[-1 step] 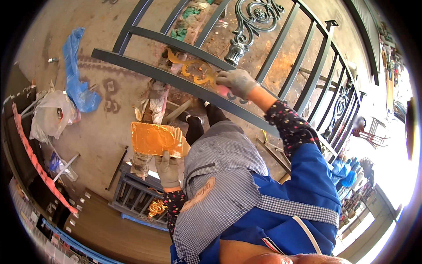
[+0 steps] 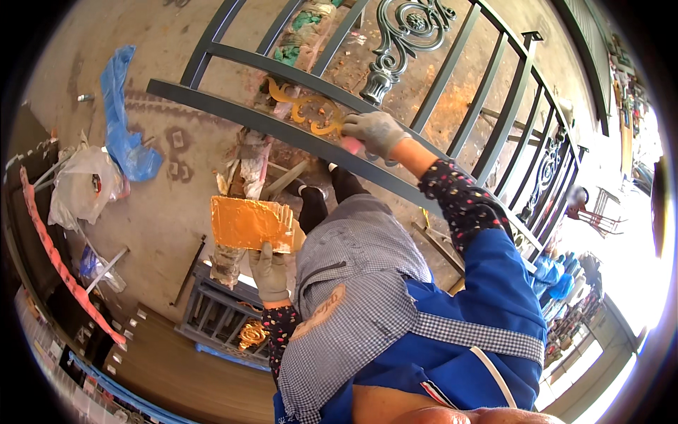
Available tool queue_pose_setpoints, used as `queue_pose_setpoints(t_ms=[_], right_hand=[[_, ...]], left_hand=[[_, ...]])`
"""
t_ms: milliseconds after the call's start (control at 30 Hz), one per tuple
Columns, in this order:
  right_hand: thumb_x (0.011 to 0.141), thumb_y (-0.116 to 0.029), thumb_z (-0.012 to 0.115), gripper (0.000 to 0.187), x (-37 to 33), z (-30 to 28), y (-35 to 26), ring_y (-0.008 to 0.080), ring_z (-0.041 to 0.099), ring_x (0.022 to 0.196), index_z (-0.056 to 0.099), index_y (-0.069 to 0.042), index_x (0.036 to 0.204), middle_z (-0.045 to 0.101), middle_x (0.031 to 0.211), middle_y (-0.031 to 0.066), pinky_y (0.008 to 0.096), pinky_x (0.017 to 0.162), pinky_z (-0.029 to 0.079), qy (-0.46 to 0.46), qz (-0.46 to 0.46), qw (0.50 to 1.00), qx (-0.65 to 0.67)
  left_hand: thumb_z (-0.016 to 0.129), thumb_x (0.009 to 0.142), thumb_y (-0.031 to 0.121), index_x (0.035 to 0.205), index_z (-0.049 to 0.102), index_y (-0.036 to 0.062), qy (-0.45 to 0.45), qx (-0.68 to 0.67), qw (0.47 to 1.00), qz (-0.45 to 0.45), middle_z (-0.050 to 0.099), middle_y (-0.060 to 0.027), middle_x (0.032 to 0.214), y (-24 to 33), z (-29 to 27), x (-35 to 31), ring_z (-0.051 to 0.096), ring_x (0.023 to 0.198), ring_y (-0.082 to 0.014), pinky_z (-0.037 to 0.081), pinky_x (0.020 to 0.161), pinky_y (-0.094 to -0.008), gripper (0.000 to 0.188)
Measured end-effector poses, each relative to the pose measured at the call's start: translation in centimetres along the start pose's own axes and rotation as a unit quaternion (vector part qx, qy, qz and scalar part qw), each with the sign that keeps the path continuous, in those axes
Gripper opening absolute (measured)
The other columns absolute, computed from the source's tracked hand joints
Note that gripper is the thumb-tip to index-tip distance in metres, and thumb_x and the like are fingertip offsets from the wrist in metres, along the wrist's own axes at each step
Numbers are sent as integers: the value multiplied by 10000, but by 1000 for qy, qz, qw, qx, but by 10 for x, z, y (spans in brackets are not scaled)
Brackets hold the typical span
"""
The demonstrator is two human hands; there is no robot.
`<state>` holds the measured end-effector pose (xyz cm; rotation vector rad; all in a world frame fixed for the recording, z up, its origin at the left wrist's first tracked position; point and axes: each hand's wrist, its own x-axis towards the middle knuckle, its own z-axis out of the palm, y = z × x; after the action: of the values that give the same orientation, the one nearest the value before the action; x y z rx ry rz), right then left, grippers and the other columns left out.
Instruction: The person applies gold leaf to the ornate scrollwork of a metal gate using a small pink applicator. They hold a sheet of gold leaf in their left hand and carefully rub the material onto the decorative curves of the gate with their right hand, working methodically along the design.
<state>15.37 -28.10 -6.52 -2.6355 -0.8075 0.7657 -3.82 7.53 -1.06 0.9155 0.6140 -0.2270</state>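
Observation:
My left hand (image 2: 267,272), in a grey glove, grips the lower edge of a piece of cardboard (image 2: 247,225) coated with orange-gold paint. My gloved right hand (image 2: 378,134) is closed at the near rails of a dark grey metal railing (image 2: 261,131). Below its fingers shows a small pink thing (image 2: 351,145), mostly hidden and not clear in kind. Just left of those fingers, a scroll ornament (image 2: 300,106) between the two rails is coloured gold. Further along, a larger scroll casting (image 2: 385,67) on the railing is dark grey-green.
Wrapped supports (image 2: 254,162) stand under the railing. At left lie blue plastic sheeting (image 2: 127,134) and a whitish plastic bag (image 2: 85,187). Beside my left forearm is another dark railing panel (image 2: 219,311) with a gold ornament (image 2: 252,333). A pink-wrapped bar (image 2: 63,261) runs along the far left.
My right hand has shifted slightly left along the scroll ornament, and the pink thing with it. My left hand and the cardboard stay in place.

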Motion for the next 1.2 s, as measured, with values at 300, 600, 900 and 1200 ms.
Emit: queue_pose_setpoints(t_ms=[300, 600, 900, 1200], right_hand=[[789, -128, 691, 347, -55, 21, -7, 312, 657, 1016, 615, -134, 1128, 619, 1114, 75, 430, 826, 536, 93, 174, 977, 86], [829, -257, 694, 304, -67, 45, -34, 361, 676, 945, 629, -135, 1099, 657, 1063, 123, 469, 806, 536, 233, 339, 899, 151], [792, -206, 734, 371, -37, 59, -56, 375, 674, 929, 578, -102, 1112, 646, 1067, 149, 473, 789, 546, 340, 423, 819, 185], [764, -234, 774, 292, -15, 71, -58, 357, 689, 757, 612, -49, 921, 689, 770, 148, 438, 700, 532, 453, 515, 688, 237]], left_hand=[[655, 984, 181, 1358, 532, 23, -3, 1, 1000, -6, 605, -79, 1320, 7, 5, -1, 598, 1180, -210, 499, 1014, -371, 424], [684, 969, 196, 1368, 529, 29, -12, 16, 999, -34, 591, -66, 1342, 10, -13, 15, 572, 1215, -208, 453, 1069, -371, 459], [697, 957, 179, 1428, 490, 68, -50, 59, 996, -49, 551, -54, 1397, 33, -16, 34, 532, 1269, -210, 432, 1099, -387, 526], [673, 961, 130, 1426, 511, 78, -87, 67, 991, -75, 562, -61, 1400, 48, -31, 60, 551, 1254, -218, 433, 1101, -401, 495]])
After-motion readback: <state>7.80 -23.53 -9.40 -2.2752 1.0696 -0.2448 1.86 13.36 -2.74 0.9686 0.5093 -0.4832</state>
